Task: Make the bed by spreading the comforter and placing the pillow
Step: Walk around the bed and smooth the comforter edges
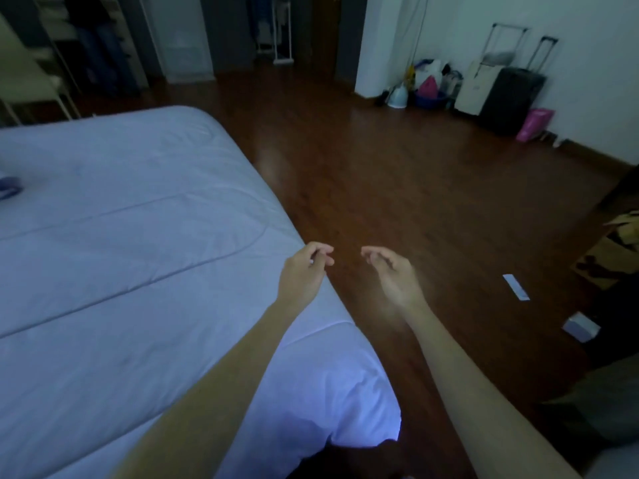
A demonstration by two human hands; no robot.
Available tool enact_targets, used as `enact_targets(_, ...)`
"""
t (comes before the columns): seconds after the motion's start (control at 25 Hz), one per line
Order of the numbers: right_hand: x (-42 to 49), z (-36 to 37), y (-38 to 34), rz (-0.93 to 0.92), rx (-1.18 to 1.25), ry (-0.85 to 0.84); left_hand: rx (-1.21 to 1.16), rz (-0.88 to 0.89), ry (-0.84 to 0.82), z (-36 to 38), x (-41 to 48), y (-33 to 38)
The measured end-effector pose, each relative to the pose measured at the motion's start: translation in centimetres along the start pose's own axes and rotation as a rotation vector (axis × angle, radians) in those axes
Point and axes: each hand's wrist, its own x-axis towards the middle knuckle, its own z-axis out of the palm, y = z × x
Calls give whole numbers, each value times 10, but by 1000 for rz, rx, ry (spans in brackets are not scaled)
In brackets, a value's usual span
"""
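Head view, one frame, dim light. Pale lavender-blue quilted comforter (138, 257): spread across the bed, stitched channels running flat, only shallow creases, near edge draping over the mattress side toward the dark red-brown wooden floor (397, 174). Judged largely done for the spreading step; corner nearest the camera somewhat bunched, possibly wanting a final tug. Pillow: not in view, so placing judged as remaining; small dark blue item (9, 188) at the far left edge of the bed, too cropped to identify. Left hand (302, 276): over the comforter's edge, fingers loosely curled, grip empty, contact with the fabric not certain. Right hand (394, 273): over bare floor just beside the bed, fingers half-curled, grip empty, slightly blurred. Outward: white slip of paper (516, 287) and small white box (581, 326) on the floor at right; black and cream suitcases (501, 95) with bags against the far white wall.
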Motion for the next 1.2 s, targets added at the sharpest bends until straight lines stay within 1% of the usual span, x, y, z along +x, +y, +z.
enact_targets(0.12,26,-50,-28,-87,144,27,-82,149,10,34,29,62)
enact_targets(0.2,41,-99,-39,-144,194,48,-166,230,79,65,49,104)
enact_targets(0.36,68,-213,-46,-263,144,90,-410,276,175,136,73,174)
enact_targets(0.44,84,-258,-47,-269,131,108,-472,289,206,170,74,198)
enact_targets(0.52,108,-283,-49,-288,123,77,-495,329,235,201,76,215)
enact_targets(0.6,132,-290,-48,-320,122,14,-479,354,254,220,76,224)
enact_targets(0.68,156,-286,-46,-372,163,-38,-505,370,332,222,89,227)
enact_targets(0.76,180,-275,-46,-388,217,-105,-562,366,476,211,113,224)
enact_targets(0.88,219,-250,-49,-427,224,-212,-568,332,684,200,156,212)
enact_targets(0.96,257,-236,-54,-481,207,-276,-569,315,741,204,191,204)
enact_targets(1.04,303,-221,-63,-524,203,-318,-555,339,753,204,228,200)
enact_targets(1.12,354,-203,-77,-564,216,-351,-546,387,785,190,272,203)
enact_targets(1.2,406,-180,-92,-569,236,-383,-516,372,858,167,320,206)
